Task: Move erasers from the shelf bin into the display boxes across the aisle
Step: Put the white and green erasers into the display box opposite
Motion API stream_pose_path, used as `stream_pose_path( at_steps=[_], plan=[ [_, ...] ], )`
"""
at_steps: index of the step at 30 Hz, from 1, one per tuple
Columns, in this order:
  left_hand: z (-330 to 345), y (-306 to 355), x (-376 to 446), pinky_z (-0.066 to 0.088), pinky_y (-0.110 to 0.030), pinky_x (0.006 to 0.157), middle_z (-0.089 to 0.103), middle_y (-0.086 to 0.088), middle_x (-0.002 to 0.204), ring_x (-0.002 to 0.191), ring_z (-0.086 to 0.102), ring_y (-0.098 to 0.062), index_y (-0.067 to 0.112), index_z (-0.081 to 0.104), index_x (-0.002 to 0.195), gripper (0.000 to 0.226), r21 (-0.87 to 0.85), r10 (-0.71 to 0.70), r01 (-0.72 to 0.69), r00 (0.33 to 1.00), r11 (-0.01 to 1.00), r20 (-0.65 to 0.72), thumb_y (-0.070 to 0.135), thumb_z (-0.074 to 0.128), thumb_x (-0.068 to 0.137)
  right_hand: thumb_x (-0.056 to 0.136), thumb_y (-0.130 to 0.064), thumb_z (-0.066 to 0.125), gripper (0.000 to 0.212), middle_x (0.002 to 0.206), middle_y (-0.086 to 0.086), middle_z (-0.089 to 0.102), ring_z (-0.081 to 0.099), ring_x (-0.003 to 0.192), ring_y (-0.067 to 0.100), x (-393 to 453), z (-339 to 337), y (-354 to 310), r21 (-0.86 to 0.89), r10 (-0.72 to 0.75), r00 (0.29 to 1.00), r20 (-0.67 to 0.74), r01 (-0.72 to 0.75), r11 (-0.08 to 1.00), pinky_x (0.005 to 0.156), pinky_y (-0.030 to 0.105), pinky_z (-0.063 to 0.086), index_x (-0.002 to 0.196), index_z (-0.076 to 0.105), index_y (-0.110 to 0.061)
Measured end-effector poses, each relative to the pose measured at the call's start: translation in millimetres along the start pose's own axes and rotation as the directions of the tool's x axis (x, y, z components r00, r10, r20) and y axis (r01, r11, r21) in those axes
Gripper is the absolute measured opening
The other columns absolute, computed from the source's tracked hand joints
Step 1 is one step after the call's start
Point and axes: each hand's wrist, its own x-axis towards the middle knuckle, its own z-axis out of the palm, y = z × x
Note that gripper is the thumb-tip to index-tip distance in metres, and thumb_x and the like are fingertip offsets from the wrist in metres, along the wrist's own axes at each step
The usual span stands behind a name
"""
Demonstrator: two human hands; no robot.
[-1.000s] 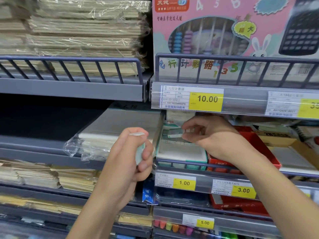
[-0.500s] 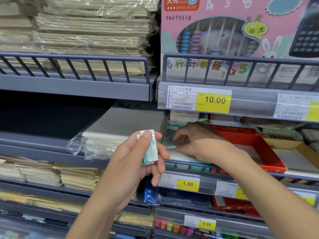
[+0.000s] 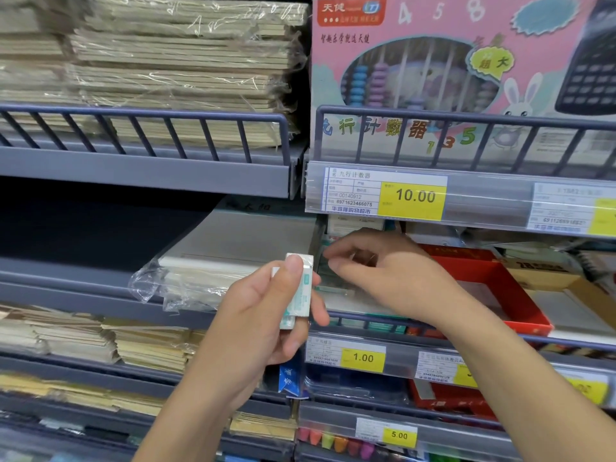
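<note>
My left hand (image 3: 266, 315) holds a small stack of white erasers with green sleeves (image 3: 300, 291) upright in front of the shelf, thumb pressed on top. My right hand (image 3: 383, 271) reaches into the eraser bin (image 3: 350, 301) on the middle shelf, above the 1.00 price tag (image 3: 362, 358). Its fingers are curled over the erasers in the bin; motion blur hides whether they pinch one. The display boxes are not in view.
A red tray (image 3: 493, 288) sits right of the bin. Plastic-wrapped paper pads (image 3: 213, 271) lie to the left. A pink abacus box (image 3: 433, 71) and wrapped notebooks (image 3: 173, 68) fill the upper shelf behind grey wire rails (image 3: 143, 115). Coloured items line the lower shelf.
My left hand rose and turned, showing the erasers upright. My right hand dipped deeper into the bin, then drew its fingers back a little toward the left.
</note>
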Motion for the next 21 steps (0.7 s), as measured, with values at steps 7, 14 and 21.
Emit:
stream_pose_path(
  at_steps=[7,14,21],
  plan=[
    [4.8,0.0,1.8,0.028,-0.015,0.039,0.074,-0.012,0.082,0.040,0.039,-0.009,0.027,0.075,0.108,0.051,0.027,0.026,-0.028,0.997,0.999,0.075,0.070,0.056,0.089,0.091,-0.034,0.072,0.015,0.092,0.011,0.074,0.058,0.079,0.008,-22.9,-4.0,-20.1,0.524,-0.128,0.978,0.163,0.024,0.851,0.072,0.020,0.046,0.102,0.076,-0.026],
    [5.1,0.8,0.9,0.032,-0.016,0.042,0.076,-0.007,0.084,0.039,0.034,-0.010,0.027,0.071,0.094,0.041,0.144,0.051,-0.058,0.997,0.988,0.053,0.065,0.054,0.095,0.088,-0.015,0.067,0.026,0.091,0.010,0.073,0.064,0.081,0.020,-23.2,1.1,-13.7,0.801,-0.012,0.999,0.052,-0.034,0.598,0.078,0.031,0.051,0.105,0.068,0.005],
    [9.5,1.5,1.7,0.026,-0.020,0.040,0.052,0.000,0.066,0.042,0.028,-0.011,0.027,0.068,0.092,0.029,0.119,-0.009,0.011,1.000,0.993,-0.011,0.055,0.061,0.096,0.101,-0.001,0.044,0.023,0.082,0.023,0.059,0.061,0.065,0.030,-20.7,2.4,-17.3,0.943,0.162,0.986,0.034,-0.085,0.322,0.054,0.035,0.051,0.112,0.055,0.016]
  ],
)
